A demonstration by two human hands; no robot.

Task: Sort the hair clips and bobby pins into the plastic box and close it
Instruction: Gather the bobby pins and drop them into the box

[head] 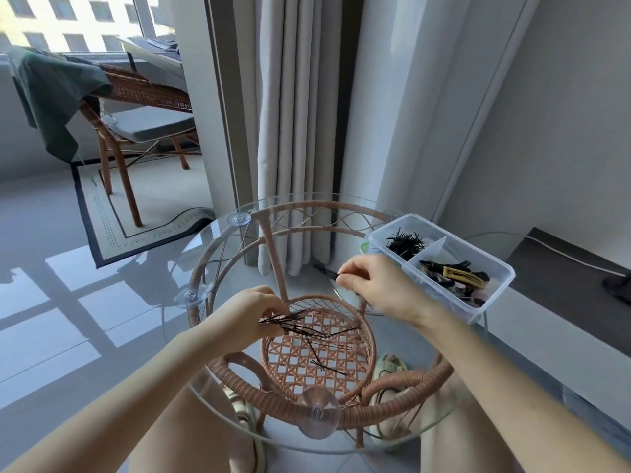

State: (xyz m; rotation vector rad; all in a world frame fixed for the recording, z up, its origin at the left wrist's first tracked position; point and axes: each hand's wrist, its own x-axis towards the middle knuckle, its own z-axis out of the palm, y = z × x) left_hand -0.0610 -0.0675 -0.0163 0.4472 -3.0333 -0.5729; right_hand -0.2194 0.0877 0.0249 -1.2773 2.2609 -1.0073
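Observation:
A clear plastic box with two compartments stands at the right edge of the round glass table. Its far compartment holds black bobby pins; the near one holds several hair clips, one of them tan. My left hand pinches a bunch of black bobby pins over the table's middle. More loose bobby pins lie on the glass just right of it. My right hand holds a single thin bobby pin between its fingertips, left of the box. No lid is visible.
The glass top rests on a rattan frame with suction cups. Feet in slippers show under the table. A curtain hangs behind it, a wicker chair with a green cloth stands at far left.

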